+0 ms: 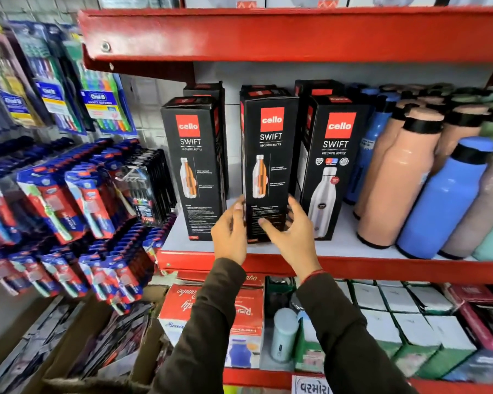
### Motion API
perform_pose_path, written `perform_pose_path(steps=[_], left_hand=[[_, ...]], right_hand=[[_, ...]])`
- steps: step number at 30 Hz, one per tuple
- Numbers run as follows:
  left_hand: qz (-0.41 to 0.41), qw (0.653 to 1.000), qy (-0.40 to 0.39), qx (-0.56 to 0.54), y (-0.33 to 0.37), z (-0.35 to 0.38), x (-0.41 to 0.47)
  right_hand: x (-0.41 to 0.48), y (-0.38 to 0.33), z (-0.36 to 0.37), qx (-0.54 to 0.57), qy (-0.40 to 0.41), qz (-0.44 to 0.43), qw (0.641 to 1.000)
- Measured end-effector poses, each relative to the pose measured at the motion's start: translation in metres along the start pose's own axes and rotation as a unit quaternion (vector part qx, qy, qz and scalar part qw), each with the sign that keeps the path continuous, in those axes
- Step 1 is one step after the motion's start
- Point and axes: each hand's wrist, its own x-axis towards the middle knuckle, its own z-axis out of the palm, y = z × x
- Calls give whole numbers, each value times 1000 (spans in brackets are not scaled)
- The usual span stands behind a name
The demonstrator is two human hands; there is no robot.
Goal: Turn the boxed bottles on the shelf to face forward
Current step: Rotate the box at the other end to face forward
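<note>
My two hands frame the middle boxed bottle (269, 166) at the front of a red-edged shelf (353, 265) in a shop aisle. My left hand (230, 234) presses its fingers along the box's lower left edge, and my right hand (292, 233) curls around the lower right edge with the thumb lying across the front panel, so both hands grip the same box near its base. The box stands upright on the white shelf board, its red logo panel and a cutaway picture of a bottle turned towards me.

The left boxed bottle (195, 166) stands just beside it, upright, with the same cutaway picture showing. The right boxed bottle (332, 166) stands close on the other side and shows a full white bottle under a row of badges. More black boxes (202, 91) line up behind the three, farther back on the shelf.

To the right, loose bottles fill the rest of the shelf: a peach bottle (393, 183) with a black collar and a blue bottle (441, 200) nearest the front edge. Toothbrush packs (103, 109) hang on the wall at left, above stacked red and blue packs (69, 200). Dark sleeves (211, 322) cover both my forearms, and a red thread (313, 275) circles my right wrist.
</note>
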Motion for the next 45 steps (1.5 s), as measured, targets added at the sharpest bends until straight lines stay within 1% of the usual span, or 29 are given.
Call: perform_pose_path(steps=[4, 7, 10, 13, 15, 19, 21, 23, 29, 34, 38, 41, 45], left_hand=[[12, 999, 33, -40, 11, -1, -9], [26, 998, 32, -57, 10, -2, -12], [75, 996, 37, -10, 10, -3, -12], [120, 991, 36, 53, 9, -4, -5], [116, 990, 10, 85, 7, -6, 3], [42, 989, -69, 121, 4, -16, 17], [42, 987, -112, 111, 4, -23, 20], [51, 986, -124, 101, 3, -28, 20], [88, 988, -89, 85, 1, -24, 16], [90, 990, -51, 99, -5, -17, 18], [74, 991, -22, 112, -11, -8, 18], [72, 990, -18, 117, -14, -4, 15], [77, 989, -12, 124, -15, 0, 14]], right_hand=[[7, -8, 4, -31, 25, 16, 999], [7, -10, 6, -43, 54, 10, 998], [5, -12, 6, -27, 68, 1, 997], [4, -14, 3, -11, 61, -3, 998], [3, -18, -1, -6, 46, -12, 999], [6, -13, -5, 19, 1, 0, 1000], [6, -13, -8, 14, -17, -9, 1000], [6, -14, -9, -6, -31, -14, 999], [9, -13, -3, -21, -56, -19, 998], [13, -12, 0, -60, -55, -28, 996], [17, -11, 0, -81, -62, -28, 994], [17, -7, 2, -109, -53, -19, 992], [16, -4, 4, -110, -45, -10, 993]])
